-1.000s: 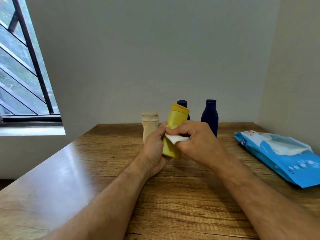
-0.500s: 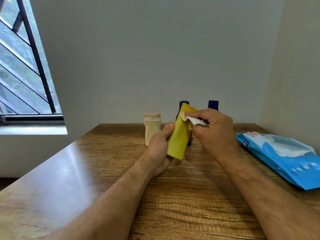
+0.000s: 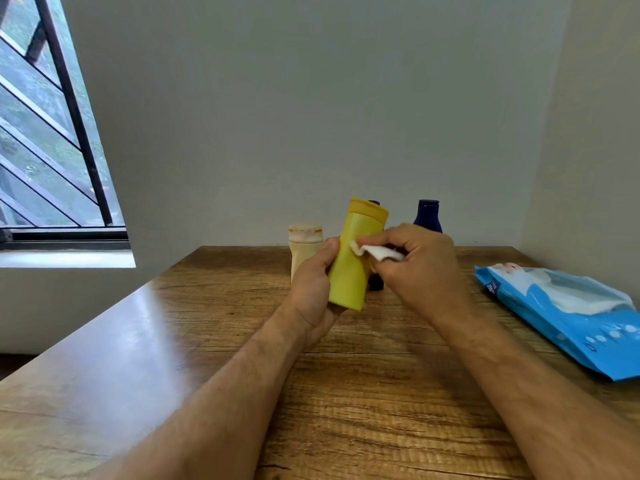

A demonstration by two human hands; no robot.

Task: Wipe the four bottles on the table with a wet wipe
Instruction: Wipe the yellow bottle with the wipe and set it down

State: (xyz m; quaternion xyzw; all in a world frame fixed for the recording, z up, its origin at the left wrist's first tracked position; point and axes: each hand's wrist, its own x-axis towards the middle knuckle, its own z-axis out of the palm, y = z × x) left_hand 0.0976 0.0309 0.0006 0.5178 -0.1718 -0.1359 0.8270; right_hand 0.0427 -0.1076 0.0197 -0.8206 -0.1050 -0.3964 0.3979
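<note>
My left hand (image 3: 313,289) grips a yellow bottle (image 3: 355,261) from its left side and holds it above the table, tilted slightly right. My right hand (image 3: 422,265) pinches a folded white wet wipe (image 3: 375,251) against the bottle's right side, just below the cap. A beige bottle (image 3: 304,239) stands behind my left hand. One dark blue bottle (image 3: 375,282) is mostly hidden behind the yellow one. A second dark blue bottle (image 3: 428,214) stands behind my right hand.
A blue pack of wet wipes (image 3: 568,310) lies at the right on the wooden table (image 3: 207,341), with a sheet showing at its opening. Walls close off the back and right. A barred window (image 3: 45,133) is at the left.
The wipe went from the bottle's middle up to its cap, then back down to just below the cap. The yellow bottle now stands straighter in my left hand.
</note>
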